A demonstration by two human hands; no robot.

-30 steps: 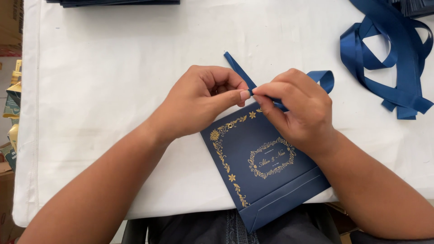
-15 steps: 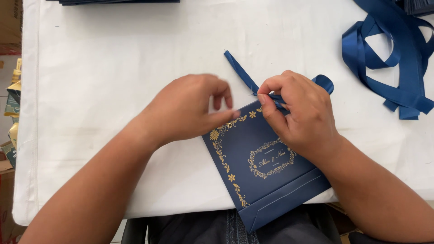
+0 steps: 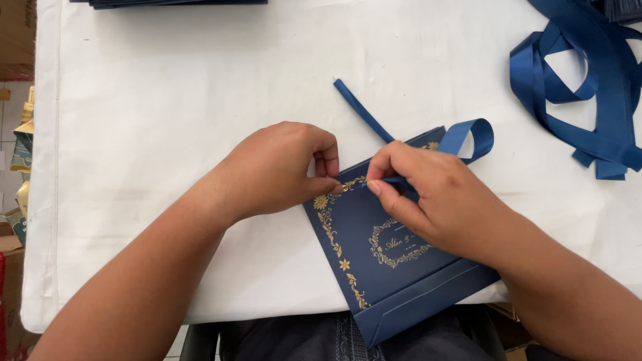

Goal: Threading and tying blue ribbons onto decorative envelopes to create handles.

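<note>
The flat navy gift bag (image 3: 394,254) lies on the white tabletop (image 3: 167,120), its near end overhanging the edge. The left hand (image 3: 277,170) pins the bag's far-left corner, fingers pinched together beside the eyelet, apparently steadying it. The right hand (image 3: 428,194) clamps its fingers on the blue ribbon (image 3: 366,113), pointing its end at that eyelet; loose ribbons (image 3: 588,87) lie far right.

A craft worktable (image 3: 167,100) with ribbon pile (image 3: 588,87) and stacked bags (image 3: 167,3).
</note>
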